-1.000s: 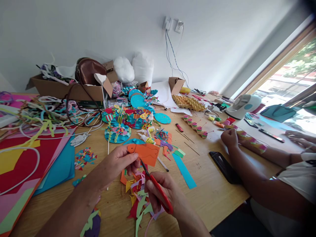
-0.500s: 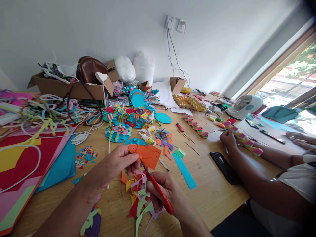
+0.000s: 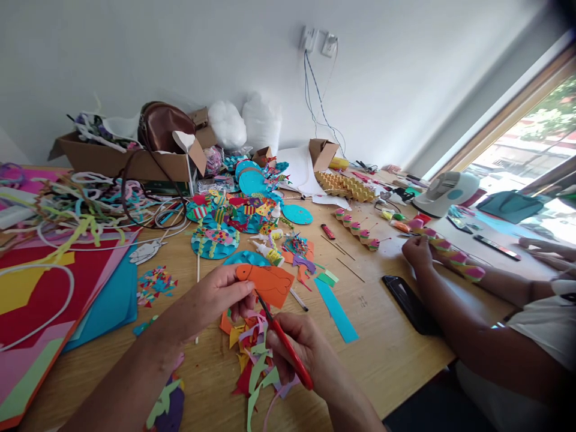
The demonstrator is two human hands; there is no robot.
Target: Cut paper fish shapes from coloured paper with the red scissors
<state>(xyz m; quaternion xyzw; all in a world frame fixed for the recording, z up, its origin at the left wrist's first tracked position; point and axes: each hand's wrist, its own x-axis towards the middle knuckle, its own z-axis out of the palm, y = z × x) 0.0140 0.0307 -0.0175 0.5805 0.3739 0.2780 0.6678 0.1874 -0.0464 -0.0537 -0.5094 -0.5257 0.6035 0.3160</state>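
Note:
My left hand (image 3: pixel 229 290) pinches the left end of a piece of orange paper (image 3: pixel 272 285) that has a fish outline drawn on it in dark line. In my right hand (image 3: pixel 299 348) are red-handled scissors (image 3: pixel 288 345), their blades pointing up and left at the paper's lower edge, close to my left fingertips. Whether the blades are fully closed I cannot tell. Below both hands lies a heap of paper scraps (image 3: pixel 256 366) in green, yellow, red and pink. Just behind the orange paper sit a glue bottle (image 3: pixel 272 255) and a pen (image 3: pixel 299 300).
Paper-fish decorations on blue discs (image 3: pixel 216 246) stand behind my hands. Coloured sheets (image 3: pixel 103 300) lie at left, near a cardboard box (image 3: pixel 126 165). A blue paper strip (image 3: pixel 337 312) and a black phone (image 3: pixel 409 303) are at right, where another person's hands (image 3: pixel 418 252) hold a painted egg-carton strip (image 3: pixel 450 252).
My hands, the orange paper and the scissors stay almost in place; the scissor handles shift very slightly left. The other person's egg-carton strip has moved a little to the right.

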